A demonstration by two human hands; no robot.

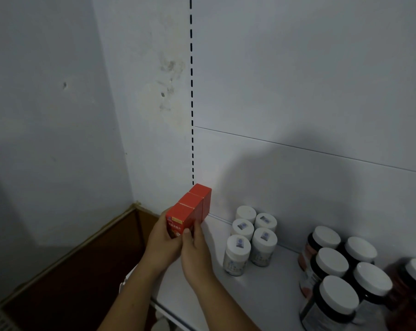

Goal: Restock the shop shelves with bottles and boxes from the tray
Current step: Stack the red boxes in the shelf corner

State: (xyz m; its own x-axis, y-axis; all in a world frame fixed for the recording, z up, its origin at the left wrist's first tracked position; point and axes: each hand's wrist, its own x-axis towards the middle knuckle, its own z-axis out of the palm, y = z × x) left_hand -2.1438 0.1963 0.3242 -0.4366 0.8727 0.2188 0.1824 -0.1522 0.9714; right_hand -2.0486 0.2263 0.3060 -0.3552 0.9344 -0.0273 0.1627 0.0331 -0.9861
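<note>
Three red boxes (190,206) stand in a row on the left end of the white shelf (261,290), running back to the rear panel. My left hand (160,242) grips the front box from its left side. My right hand (195,247) holds the same box on its right side, thumb on the front face. Both forearms reach up from the bottom of the view. The tray is out of sight.
Several small white-capped bottles (250,237) stand right of the boxes. Bigger dark jars with white lids (338,278) fill the shelf's right end. A slotted upright (192,91) runs up the back panel. The brown floor (87,271) lies lower left.
</note>
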